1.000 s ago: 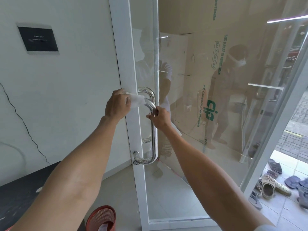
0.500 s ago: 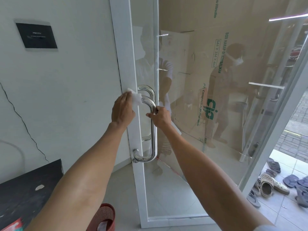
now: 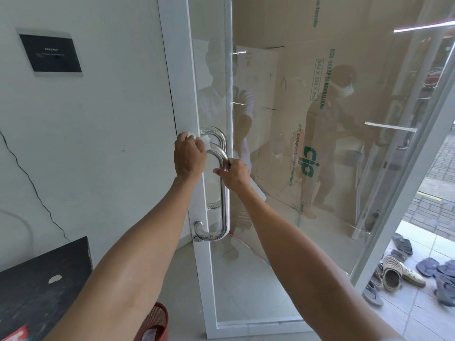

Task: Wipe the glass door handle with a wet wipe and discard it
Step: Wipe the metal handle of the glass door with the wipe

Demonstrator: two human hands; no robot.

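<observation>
A polished steel D-shaped door handle [image 3: 224, 207] is fixed upright on the glass door [image 3: 283, 242], beside the white frame. My left hand [image 3: 189, 156] presses a white wet wipe [image 3: 205, 140] against the handle's upper bend, close to its top mount; most of the wipe is hidden under my fingers. Just below that bend, my right hand [image 3: 232, 174] grips the handle's vertical bar. A second handle shows behind the glass.
A red mesh waste basket [image 3: 155, 323] stands on the floor at the bottom edge, under my left forearm. A black tabletop [image 3: 41, 279] is at lower left. Sandals [image 3: 403, 274] lie outside on the tiles at right. Large cardboard boxes [image 3: 344, 57] stand behind the glass.
My left hand has slid the wipe left along the handle's top bend, toward the door frame. My right hand has stayed in place on the bar.
</observation>
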